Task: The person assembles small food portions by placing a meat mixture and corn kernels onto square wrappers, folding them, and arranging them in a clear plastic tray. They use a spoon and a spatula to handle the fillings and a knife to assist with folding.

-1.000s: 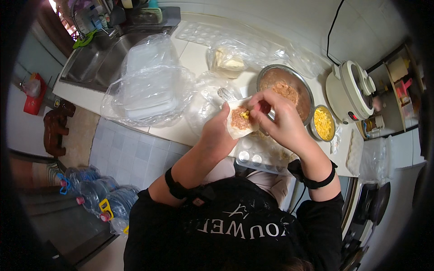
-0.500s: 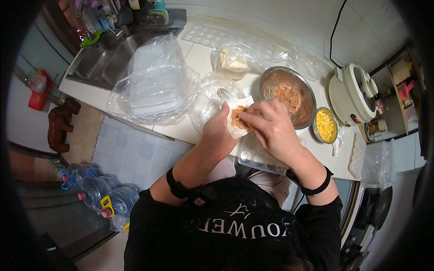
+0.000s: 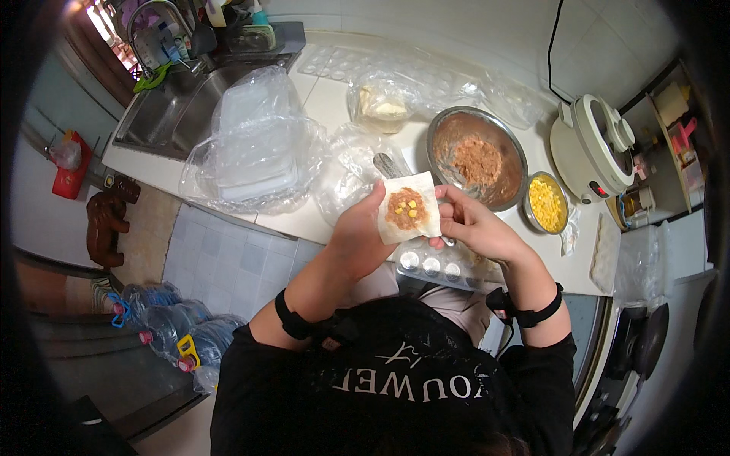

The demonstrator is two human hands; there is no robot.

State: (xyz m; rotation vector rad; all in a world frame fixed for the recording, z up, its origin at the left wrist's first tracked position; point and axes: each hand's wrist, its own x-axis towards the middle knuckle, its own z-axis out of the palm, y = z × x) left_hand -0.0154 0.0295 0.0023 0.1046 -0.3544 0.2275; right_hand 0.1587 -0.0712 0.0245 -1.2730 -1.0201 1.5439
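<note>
1. The left hand [image 3: 363, 235] is cupped under a square white dumpling wrapper [image 3: 409, 216], which lies flat on its fingers.
2. A round blob of brown meat filling [image 3: 406, 209] sits in the middle of the wrapper, with a few yellow corn bits on top.
3. The right hand [image 3: 475, 228] touches the wrapper's right edge with its curled fingers (a thin spoon handle seems to poke out under it, but it is hard to tell).
4. Just behind the hands, a metal bowl [image 3: 445, 137] holds more brown filling.
5. A small bowl of corn [image 3: 546, 204] stands beside it.
6. A white cooker [image 3: 597, 148] sits further right on the counter [image 3: 334, 99].
</note>
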